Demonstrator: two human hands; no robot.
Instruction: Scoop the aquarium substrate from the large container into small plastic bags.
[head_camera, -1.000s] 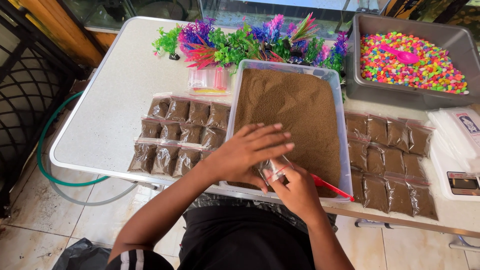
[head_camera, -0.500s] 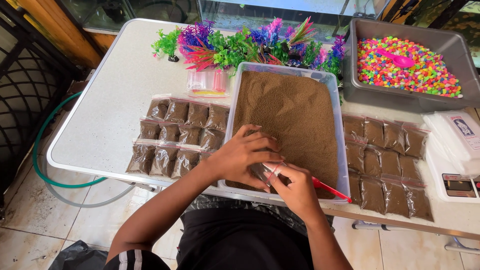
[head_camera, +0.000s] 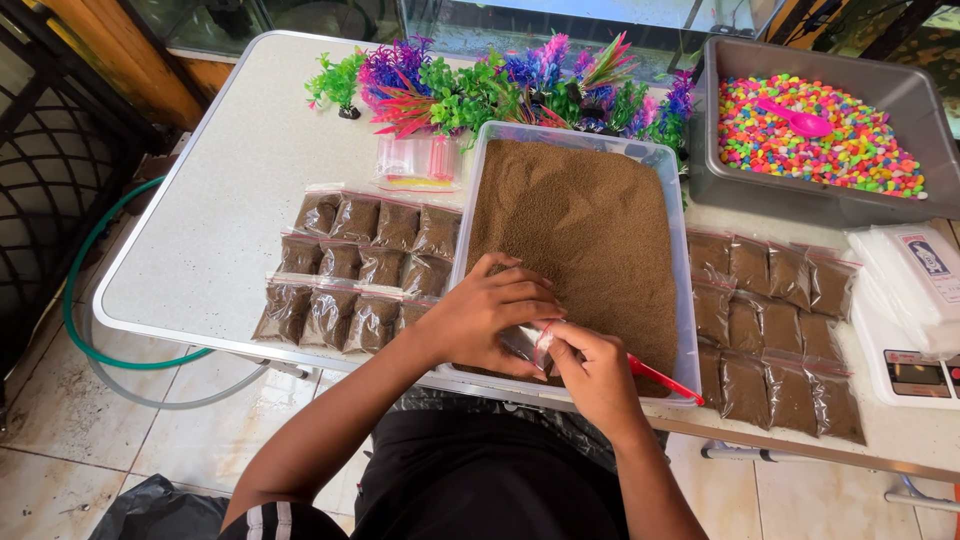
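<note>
- Bright, even daylight; the pale desk (head_camera: 200, 230) shows mild glare on its bare left part.
- Soft shadows fall just under the hands (head_camera: 540, 340) onto the brown granules.
- Sharp focus throughout; the desk's edges bow slightly from wide-angle distortion.

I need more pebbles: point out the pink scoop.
Head view, far right: the pink scoop lies on the coloured pebbles in the grey tub, beside the plastic plants.

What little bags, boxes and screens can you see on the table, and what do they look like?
Small clear bag: in both hands, over the tub.
Filled brown bags, left: rows beside the tub.
Filled brown bags, right: rows right of the tub.
Empty bags: clear stack near the plants.
Scale: white, small screen, right edge.
</note>
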